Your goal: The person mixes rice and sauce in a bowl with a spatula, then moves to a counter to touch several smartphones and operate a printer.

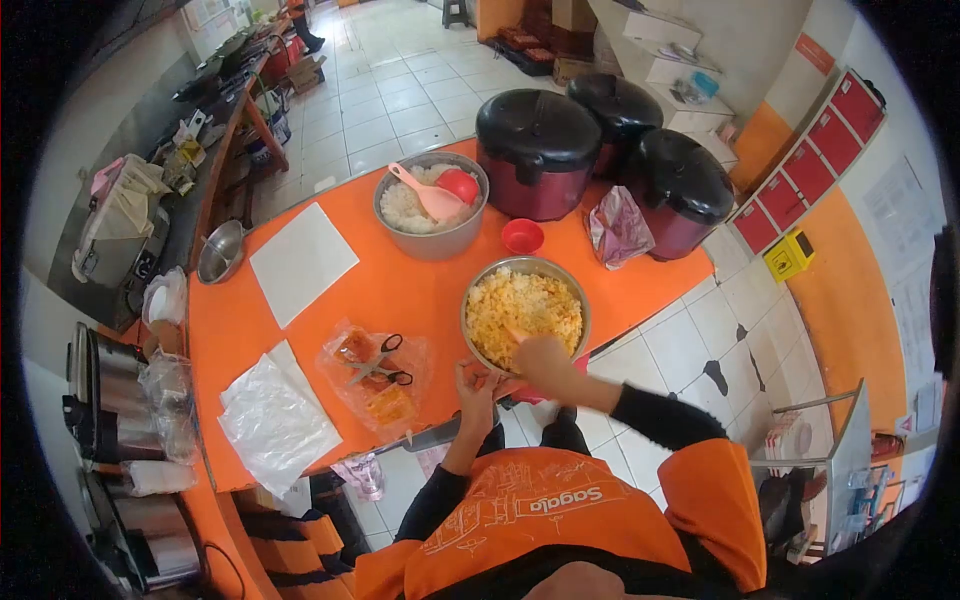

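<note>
A steel bowl filled with yellow-tinted rice stands at the table's near edge, with whiter grains on top. Reaching over its near rim, my right hand is closed around a rice paddle; only a bit of pale pink shows, its blade buried in the rice. My left hand grips the bowl's near-left rim with its fingers. To the left, scissors lie on clear plastic with orange-red seasoning packets. Beyond the bowl is a small red cup.
A pot of white rice holds a pink paddle and a red cup. Several dark red rice cookers line the far right, near a crumpled purple bag. On the left lie a white board and plastic bags.
</note>
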Tool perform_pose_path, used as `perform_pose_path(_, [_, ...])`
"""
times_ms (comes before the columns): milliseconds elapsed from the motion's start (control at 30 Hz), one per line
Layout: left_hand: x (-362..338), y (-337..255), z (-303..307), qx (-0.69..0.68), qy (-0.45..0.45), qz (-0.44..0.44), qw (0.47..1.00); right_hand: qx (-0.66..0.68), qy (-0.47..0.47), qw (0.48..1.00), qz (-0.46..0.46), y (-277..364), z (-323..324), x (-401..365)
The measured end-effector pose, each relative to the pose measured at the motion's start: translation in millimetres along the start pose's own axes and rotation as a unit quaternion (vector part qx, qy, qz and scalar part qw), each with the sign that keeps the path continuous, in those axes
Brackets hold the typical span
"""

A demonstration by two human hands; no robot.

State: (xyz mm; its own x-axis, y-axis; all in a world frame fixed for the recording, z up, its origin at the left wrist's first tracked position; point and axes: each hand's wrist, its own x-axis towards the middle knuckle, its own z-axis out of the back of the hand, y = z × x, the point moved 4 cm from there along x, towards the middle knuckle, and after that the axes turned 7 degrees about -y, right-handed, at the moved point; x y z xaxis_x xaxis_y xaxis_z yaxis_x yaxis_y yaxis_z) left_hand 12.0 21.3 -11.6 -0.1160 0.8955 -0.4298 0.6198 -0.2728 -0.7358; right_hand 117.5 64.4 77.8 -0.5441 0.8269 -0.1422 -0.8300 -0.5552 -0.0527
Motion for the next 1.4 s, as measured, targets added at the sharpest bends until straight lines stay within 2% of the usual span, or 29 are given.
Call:
perform_pose_path(167, [0, -4, -4, -0.016, 0.002, -0.020, 1.000, 0.015, 0.015, 1.000, -0.005, -90, 41, 19])
perform_pose_path(233, [3, -4, -5, -0.025, -0.006, -0.023, 0.999, 0.066, -0.005, 0.997, 0.035, -102, 73, 9])
perform_pose_path(333, [8, -2, -3, -0.025, 0.019, -0.031, 0.999, 0.122, 0.014, 0.992, 0.011, -89, 110, -5])
perform_pose_path(433, [8, -3, -3, -0.027, 0.007, -0.031, 0.999, 0.165, 0.005, 0.986, 0.030, -66, 48, 5])
perform_pose_path(567, [6, -6, -5, -0.042, -0.012, -0.017, 0.999, 0.195, 0.036, 0.980, -0.031, -57, 38, 1])
perform_pose_path(633, [5, -6, -8, -0.035, -0.027, -0.019, 0.999, 0.186, 0.123, 0.972, -0.077, -70, 39, -2])
perform_pose_path(833, [9, -3, -4, -0.041, -0.030, -0.014, 0.999, 0.160, 0.140, 0.970, -0.117, -101, 24, 7])
perform_pose_path(933, [10, 1, -1, -0.021, -0.035, -0.018, 0.999, 0.150, 0.094, 0.980, -0.092, -109, 19, 14])
perform_pose_path(1167, [-3, 13, -14, 0.000, -0.092, -0.059, 0.994, 0.128, 0.076, 0.987, -0.063, -97, 25, 43])
perform_pose_path(1200, [-4, 17, -17, 0.022, -0.113, -0.057, 0.992, 0.112, 0.040, 0.993, -0.005, -88, 30, 48])
perform_pose_path(1233, [-8, 23, -20, 0.024, -0.108, -0.060, 0.992, 0.095, 0.003, 0.994, 0.053, -83, 34, 52])
perform_pose_path(1267, [-13, 30, -24, 0.009, -0.078, -0.064, 0.995, 0.094, -0.002, 0.994, 0.048, -86, 34, 54])
perform_pose_path(1333, [-20, 28, -26, 0.000, -0.044, -0.064, 0.997, 0.068, -0.020, 0.988, 0.135, -81, 42, 54])
perform_pose_path(1400, [-25, 27, -31, 0.050, 0.100, 0.020, 0.994, 0.090, -0.013, 0.990, 0.104, -89, 66, 35])
